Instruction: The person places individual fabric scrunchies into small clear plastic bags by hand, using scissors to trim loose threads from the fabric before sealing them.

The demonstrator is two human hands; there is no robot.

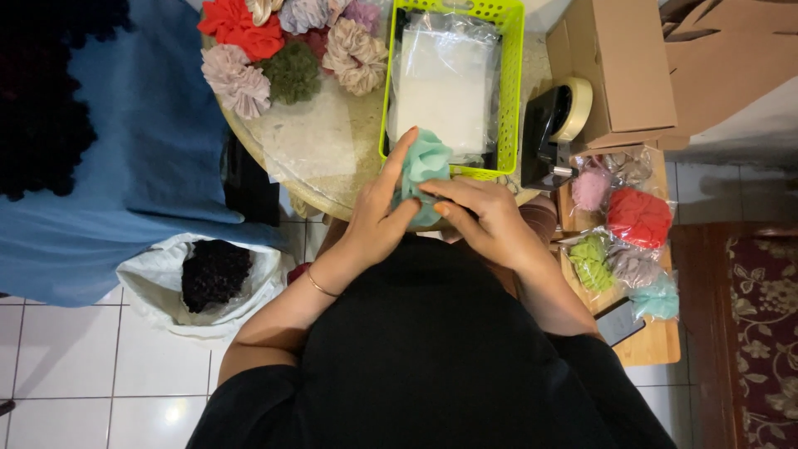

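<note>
Both hands hold a mint-green fabric scrunchie [426,162] just in front of my body, at the near edge of a round table [332,158]. My left hand [378,216] cups it from the left with the index finger raised along its side. My right hand [486,218] presses on it from the right, fingers closed over its lower part. Right behind the scrunchie stands a lime-green plastic basket [509,75] holding clear plastic bags [445,83].
Several scrunchies [291,50] in red, pink, olive and beige lie on the table's far left. A black tape dispenser [553,125] and a cardboard box [619,66] stand right. Bagged scrunchies [636,220] and a phone [619,322] rest on a wooden board. A white bag [158,287] with dark fabric sits on the floor.
</note>
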